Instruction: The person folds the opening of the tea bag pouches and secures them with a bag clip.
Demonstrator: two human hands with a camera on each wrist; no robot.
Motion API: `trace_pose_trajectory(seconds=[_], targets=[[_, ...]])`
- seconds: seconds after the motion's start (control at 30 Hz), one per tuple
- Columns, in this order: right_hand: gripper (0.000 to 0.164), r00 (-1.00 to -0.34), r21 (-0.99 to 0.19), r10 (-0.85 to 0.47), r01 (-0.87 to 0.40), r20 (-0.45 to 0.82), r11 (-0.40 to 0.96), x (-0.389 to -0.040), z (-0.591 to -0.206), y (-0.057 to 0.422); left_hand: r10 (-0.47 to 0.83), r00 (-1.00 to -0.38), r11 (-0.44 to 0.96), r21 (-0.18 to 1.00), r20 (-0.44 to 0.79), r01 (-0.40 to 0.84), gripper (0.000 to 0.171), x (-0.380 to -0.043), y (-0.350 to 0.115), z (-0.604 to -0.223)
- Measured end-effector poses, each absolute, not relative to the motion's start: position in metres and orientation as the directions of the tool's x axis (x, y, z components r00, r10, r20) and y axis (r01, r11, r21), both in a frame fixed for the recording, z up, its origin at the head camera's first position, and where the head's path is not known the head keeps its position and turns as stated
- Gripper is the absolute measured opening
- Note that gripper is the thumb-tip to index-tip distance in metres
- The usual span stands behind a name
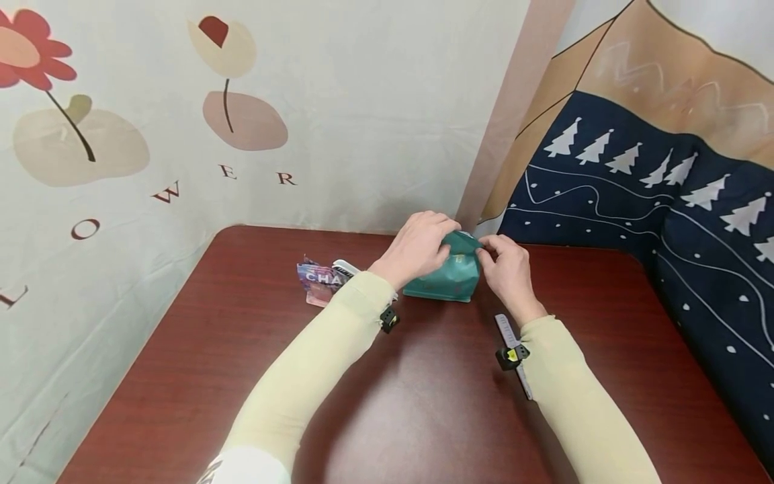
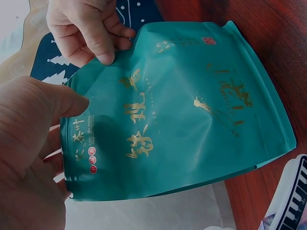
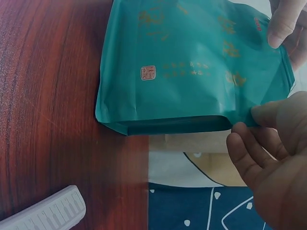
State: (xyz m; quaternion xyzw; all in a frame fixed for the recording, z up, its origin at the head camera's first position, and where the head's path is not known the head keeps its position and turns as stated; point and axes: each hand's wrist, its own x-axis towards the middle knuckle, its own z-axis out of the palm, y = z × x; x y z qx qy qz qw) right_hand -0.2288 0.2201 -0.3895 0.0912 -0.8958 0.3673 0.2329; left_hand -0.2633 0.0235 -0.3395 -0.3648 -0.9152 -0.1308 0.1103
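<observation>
A green tea pouch point(image 1: 444, 279) with gold Chinese lettering stands upright on the table's far side. My left hand point(image 1: 420, 245) grips its top edge from the left, thumb on the printed front and fingers behind, as the left wrist view shows. At the pouch's upper right corner, my right hand point(image 1: 506, 269) pinches the edge between thumb and fingers. In the right wrist view the pouch point(image 3: 177, 67) has a folded side and a small red seal print.
Left of the pouch lie a purple printed packet point(image 1: 317, 279) and a white item with black stripes point(image 1: 346, 267). A pale, narrow marked strip point(image 1: 506, 329) lies beside my right wrist. The dark red table point(image 1: 242, 323) meets a hanging printed cloth point(image 1: 363, 134) behind.
</observation>
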Motion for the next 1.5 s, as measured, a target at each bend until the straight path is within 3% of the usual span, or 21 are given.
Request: trace_pose_trajectory(seconds=[0.27, 0.93, 1.5], targets=[[0.015, -0.846, -0.561, -0.011, -0.363, 0.533, 0.744, -0.228, -0.392, 0.22, 0.643, -0.688, 0.674, 0.177, 0.337, 0.717, 0.033, -0.264, 0.023, -0.341], [0.025, -0.867, -0.607, -0.03, -0.372, 0.498, 0.702, -0.222, -0.398, 0.222, 0.551, -0.748, 0.655, 0.364, 0.371, 0.662, 0.028, -0.267, 0.035, -0.341], [0.019, -0.87, -0.645, -0.006, -0.369, 0.492, 0.669, -0.226, -0.398, 0.223, 0.572, -0.757, 0.684, 0.324, 0.316, 0.653, 0.022, -0.268, 0.032, -0.339]])
